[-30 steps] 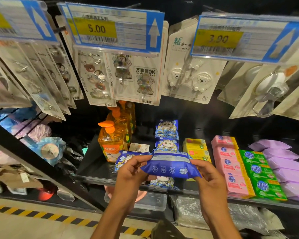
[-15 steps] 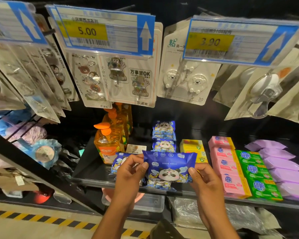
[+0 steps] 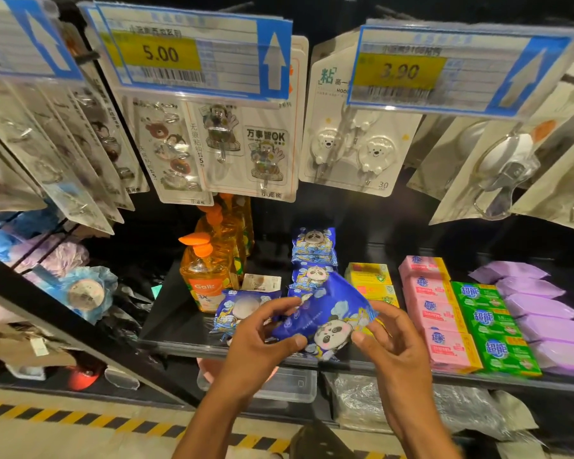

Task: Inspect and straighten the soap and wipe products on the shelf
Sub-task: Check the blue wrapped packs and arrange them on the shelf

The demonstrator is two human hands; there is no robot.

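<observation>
A blue wipe pack [image 3: 325,316] with a panda print is tilted in the air just above the front edge of the black shelf [image 3: 166,329]. My left hand [image 3: 262,339] pinches its left end and my right hand [image 3: 388,339] pinches its right end. Behind it a row of the same panda packs [image 3: 314,250] runs toward the back. Another such pack [image 3: 242,306] lies askew to the left. Orange soap bottles [image 3: 206,270] stand at the left of the shelf. Yellow [image 3: 368,276], pink [image 3: 434,313] and green soap bars [image 3: 491,326] and purple packs [image 3: 537,309] fill the right.
Carded adhesive hooks [image 3: 246,150] and price tags [image 3: 193,58] hang low over the shelf. A small white box [image 3: 262,282] sits behind the askew pack. Bath sponges [image 3: 80,289] hang at the left. A clear bin [image 3: 289,385] sits below the shelf. Striped floor tape [image 3: 80,420] runs along the floor.
The wipe pack has been turned in my hands from edge-on to face-up, then tilted with its right end lower. Both hands have stayed on its ends.
</observation>
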